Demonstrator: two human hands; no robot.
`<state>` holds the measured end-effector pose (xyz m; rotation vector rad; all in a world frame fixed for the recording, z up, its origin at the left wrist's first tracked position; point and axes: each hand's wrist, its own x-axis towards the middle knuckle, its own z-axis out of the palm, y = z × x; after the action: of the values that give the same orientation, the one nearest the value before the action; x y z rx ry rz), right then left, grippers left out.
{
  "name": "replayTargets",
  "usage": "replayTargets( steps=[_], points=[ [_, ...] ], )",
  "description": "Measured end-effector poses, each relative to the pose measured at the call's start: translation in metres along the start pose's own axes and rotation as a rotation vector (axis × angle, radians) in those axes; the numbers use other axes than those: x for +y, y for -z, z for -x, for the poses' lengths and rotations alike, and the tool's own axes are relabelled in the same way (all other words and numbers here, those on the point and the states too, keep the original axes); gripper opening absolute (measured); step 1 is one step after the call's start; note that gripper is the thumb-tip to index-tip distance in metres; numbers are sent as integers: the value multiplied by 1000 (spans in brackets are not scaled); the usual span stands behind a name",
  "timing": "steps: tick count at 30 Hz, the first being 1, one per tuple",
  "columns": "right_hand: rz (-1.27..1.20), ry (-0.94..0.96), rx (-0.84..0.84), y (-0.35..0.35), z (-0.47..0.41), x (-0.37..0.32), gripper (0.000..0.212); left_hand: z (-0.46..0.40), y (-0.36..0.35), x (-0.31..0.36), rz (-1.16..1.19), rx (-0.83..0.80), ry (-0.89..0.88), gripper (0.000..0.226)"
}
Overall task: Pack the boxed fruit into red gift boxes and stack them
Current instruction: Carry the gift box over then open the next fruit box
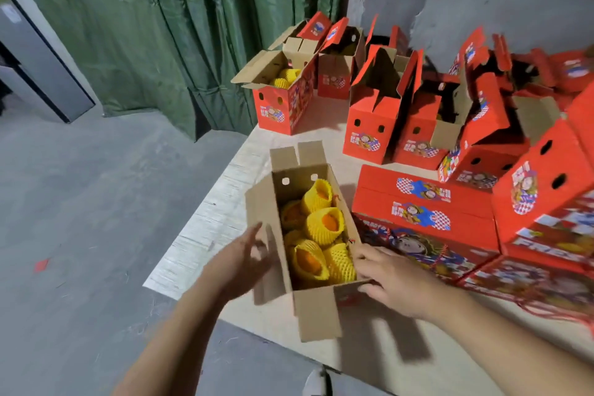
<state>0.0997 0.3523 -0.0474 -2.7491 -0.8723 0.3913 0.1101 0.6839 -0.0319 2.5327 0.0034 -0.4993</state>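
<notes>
Sat open near the table's (pixel 205 222) left edge, towards its near corner: a filled gift box (pixel 321 309) with all four brown flaps up and its red print showing only on the near right side. Inside, packed close, orange fruit (pixel 318 228) in yellow foam netting, rising almost to the rim. Against the outside of the long left flap, the left hand (pixel 247 262), fingers spread and straight, blurred, so contact could not be confirmed. On the near right rim, the right hand (pixel 390 280), fingers loosely bent over the edge beside the fruit; whether that grip pinched the cardboard could not be told. Probably the closing step: best to steady the box with the right hand, fold the short end flaps first, then bring the long sides together without crushing the netting. Just to the right, touching or nearly so, closed boxes (pixel 424 212) laid flat and stacked along the table's near right side. Further back, towards the far edge, more red boxes (pixel 373 125) standing open, one at the far left corner showing netted fruit. Beyond the table, a green curtain (pixel 160 26) and grey floor (pixel 80 202).
</notes>
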Motion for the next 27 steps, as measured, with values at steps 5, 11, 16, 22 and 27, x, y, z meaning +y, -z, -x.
replayTargets(
  steps=[5, 11, 16, 22, 27],
  points=[
    [105, 115, 30, -10, 63, 21, 33, 57, -81, 38, 296, -9, 35, 95],
    [118, -92, -73, 6, 149, 65, 30, 103, -146, 67, -342, 207, -77, 105],
    [153, -452, -48, 17, 240, 126, 40, 95, -166, 114, -558, 322, -367, 62],
    [72, -814, 39, 18, 324, 157, 31, 75, -226, 197, -437, 204, -608, 54],
    [134, -981, 57, -3, 372, 146, 28, 65, -276, 242, -328, 224, -709, 47]
  ],
)
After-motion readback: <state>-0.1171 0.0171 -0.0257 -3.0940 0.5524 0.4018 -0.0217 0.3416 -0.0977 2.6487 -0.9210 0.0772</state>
